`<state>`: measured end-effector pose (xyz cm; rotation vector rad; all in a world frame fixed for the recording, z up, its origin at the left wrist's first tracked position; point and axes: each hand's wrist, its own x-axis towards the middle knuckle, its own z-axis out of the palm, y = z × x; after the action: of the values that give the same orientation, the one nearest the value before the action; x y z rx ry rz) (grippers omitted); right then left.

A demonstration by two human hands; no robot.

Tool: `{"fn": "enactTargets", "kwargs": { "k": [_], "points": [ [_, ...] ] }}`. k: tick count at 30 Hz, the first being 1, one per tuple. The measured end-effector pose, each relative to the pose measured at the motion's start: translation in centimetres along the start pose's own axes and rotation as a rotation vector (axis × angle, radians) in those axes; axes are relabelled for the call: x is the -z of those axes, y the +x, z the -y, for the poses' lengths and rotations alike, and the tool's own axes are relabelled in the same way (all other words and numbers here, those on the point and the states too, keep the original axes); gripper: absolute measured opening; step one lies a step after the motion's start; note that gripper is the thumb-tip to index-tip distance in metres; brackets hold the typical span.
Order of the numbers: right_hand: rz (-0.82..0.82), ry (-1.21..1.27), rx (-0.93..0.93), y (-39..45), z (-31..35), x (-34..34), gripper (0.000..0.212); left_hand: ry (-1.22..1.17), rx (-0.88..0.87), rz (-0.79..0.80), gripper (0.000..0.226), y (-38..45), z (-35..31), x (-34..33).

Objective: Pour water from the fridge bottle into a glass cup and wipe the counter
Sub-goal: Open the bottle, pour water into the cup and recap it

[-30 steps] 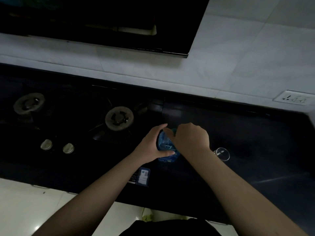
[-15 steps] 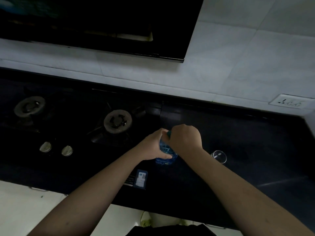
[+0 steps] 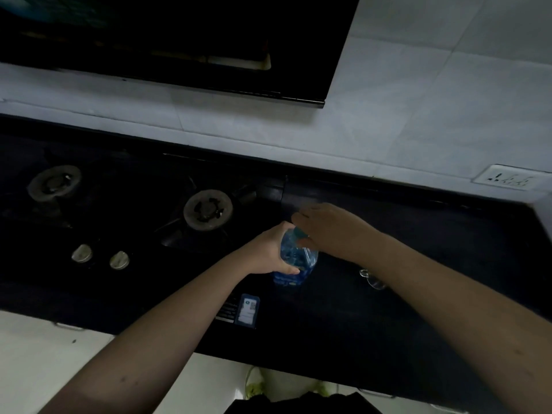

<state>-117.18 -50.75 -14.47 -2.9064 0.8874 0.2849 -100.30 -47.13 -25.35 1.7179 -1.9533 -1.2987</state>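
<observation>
Since half a second ago the right hand [image 3: 331, 228] has turned on top of the bottle [image 3: 295, 261], its knuckles now swung further from the body, while the left hand [image 3: 270, 252] has stayed wrapped round the bottle's left side.

Going left to right: the left hand grips the blue bottle, thumb low on its near face and fingers curled behind. The bottle stands upright on the dark worktop [image 3: 418, 309], long axis vertical, just right of the stove. The right hand covers the green cap [image 3: 298, 233], fingers bent over it; the thumb pinches its near side, so it looks like unscrewing. To the right, partly hidden behind the right forearm, sits the glass cup [image 3: 372, 279], near the bottle but apart from it.

The pour should go rightward: the bottle must tip toward the cup, which lies on the right hand's side.
</observation>
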Motion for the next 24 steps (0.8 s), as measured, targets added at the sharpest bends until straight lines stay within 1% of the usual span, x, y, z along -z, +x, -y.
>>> {"fn": "enactTargets", "kwargs": {
  "k": [2,3,5,7,8,10,13,15,17,19,21,24],
  "points": [
    [-0.058,-0.006,-0.086,-0.2,0.8,-0.3,0.033,-0.01,0.007,-0.003,0.103,0.0,0.0,0.0],
    [-0.079,-0.005,-0.176,-0.2,1.4,-0.6,0.034,-0.014,0.012,-0.006,0.099,0.0,-0.1,0.0],
    [-0.047,0.012,-0.406,0.1,2.6,-1.3,0.038,-0.023,0.016,-0.015,0.089,0.2,0.1,-0.1],
    [0.012,0.06,-0.597,0.6,3.5,-1.4,0.055,-0.017,0.024,-0.012,0.085,0.2,0.1,-0.2],
    [0.01,0.075,-0.648,0.7,3.9,-1.4,0.063,-0.007,0.024,-0.012,0.083,0.1,0.1,-0.2],
    [-0.017,0.079,-0.692,0.9,4.2,-1.3,0.069,-0.006,0.014,-0.008,0.082,0.0,0.1,-0.1],
    [-0.044,0.031,-0.674,0.9,4.2,-1.4,0.064,-0.011,-0.007,-0.01,0.078,0.0,0.0,-0.1],
    [-0.049,-0.041,-0.609,1.1,4.2,-1.6,0.06,-0.003,-0.009,-0.005,0.077,0.0,0.0,-0.1],
    [-0.016,-0.09,-0.519,1.4,3.7,-1.2,0.058,0.003,-0.017,-0.007,0.077,-0.1,-0.1,0.0],
    [0.048,-0.073,-0.411,1.1,2.7,-0.7,0.055,0.003,-0.023,-0.01,0.079,-0.1,-0.2,0.0],
    [0.081,-0.062,-0.273,0.7,1.7,-0.4,0.047,0.0,-0.034,-0.016,0.081,-0.2,-0.2,0.0],
    [0.024,-0.21,-0.119,0.1,1.3,-0.3,0.044,0.004,-0.04,-0.019,0.086,-0.5,-0.3,0.0]
  ]
}}
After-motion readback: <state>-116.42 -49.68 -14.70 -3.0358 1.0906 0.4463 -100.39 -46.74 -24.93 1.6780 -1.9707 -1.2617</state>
